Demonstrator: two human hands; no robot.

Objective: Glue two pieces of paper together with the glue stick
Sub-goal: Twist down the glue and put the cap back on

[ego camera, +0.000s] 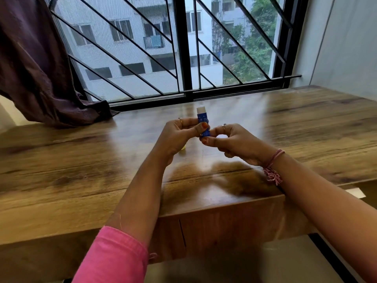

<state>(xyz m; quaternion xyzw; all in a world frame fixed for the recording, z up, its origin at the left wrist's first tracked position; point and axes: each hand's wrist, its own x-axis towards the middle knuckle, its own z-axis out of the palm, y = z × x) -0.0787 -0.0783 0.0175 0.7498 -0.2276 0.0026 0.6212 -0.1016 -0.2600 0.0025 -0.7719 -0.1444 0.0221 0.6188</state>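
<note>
A wooden bench (306,127) runs up to a barred window (183,48) along its far edge, with a dark curtain (36,68) draped onto its far left corner. Above the bench's middle, the left hand (179,135) grips a blue glue stick (203,123) upright, white end up, thumb across the barrel. The right hand (230,139) pinches the stick's base between thumb and fingertips.

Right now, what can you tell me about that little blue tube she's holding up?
The glue stick is a small blue cylinder with pale printing and a white top end, seemingly plastic. It stands roughly upright above the wooden table, touching nothing but fingers: the left hand grips its body, thumb across the front, and the right hand pinches its lower end.
</note>
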